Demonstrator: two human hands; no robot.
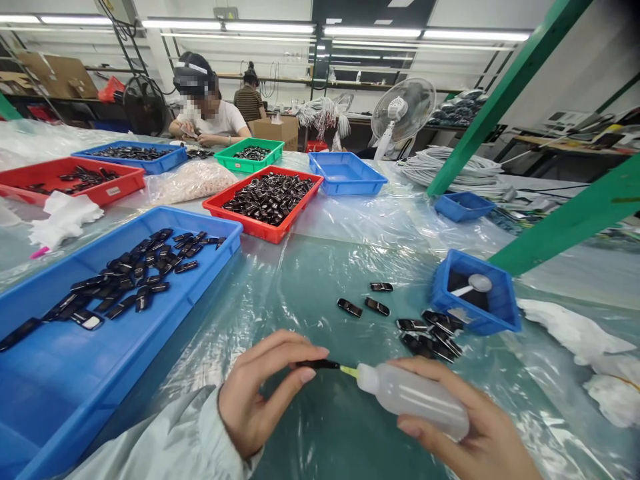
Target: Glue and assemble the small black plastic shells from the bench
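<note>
Between the thumb and fingers of my left hand is a small black plastic part, held roughly level. My right hand grips a translucent white squeeze bottle lying on its side, its yellow-green nozzle tip at the right end of the black part. Whether liquid comes out is too small to see. Just beyond my hands, several similar black parts lie on the plastic-covered table, some loose and some in a small pile.
At left stands a large blue tray with several black parts. Farther back are a red tray full of small black pieces, a green tray and a blue tray. A small blue bin holds dark powder and a white spoon. A person sits opposite.
</note>
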